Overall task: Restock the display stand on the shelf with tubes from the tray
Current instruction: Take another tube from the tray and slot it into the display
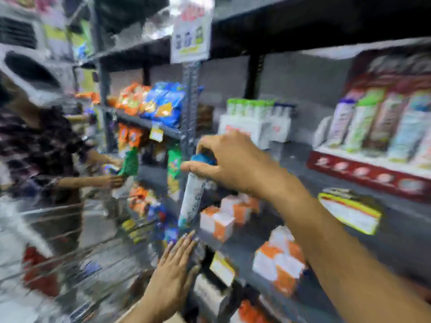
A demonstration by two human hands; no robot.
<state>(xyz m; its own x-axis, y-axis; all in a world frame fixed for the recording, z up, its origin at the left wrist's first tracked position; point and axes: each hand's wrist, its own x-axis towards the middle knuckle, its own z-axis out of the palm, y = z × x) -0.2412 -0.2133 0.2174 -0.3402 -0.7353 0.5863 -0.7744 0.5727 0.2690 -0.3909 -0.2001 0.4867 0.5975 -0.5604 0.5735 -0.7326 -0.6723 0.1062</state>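
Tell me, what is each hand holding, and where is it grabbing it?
The right hand holds a tube by its blue cap end, so it hangs down. The left hand is flat and open, holding nothing.

Bright, even shop light; heavy motion blur smears everything, worst at the left, edges bowed wide-angle.
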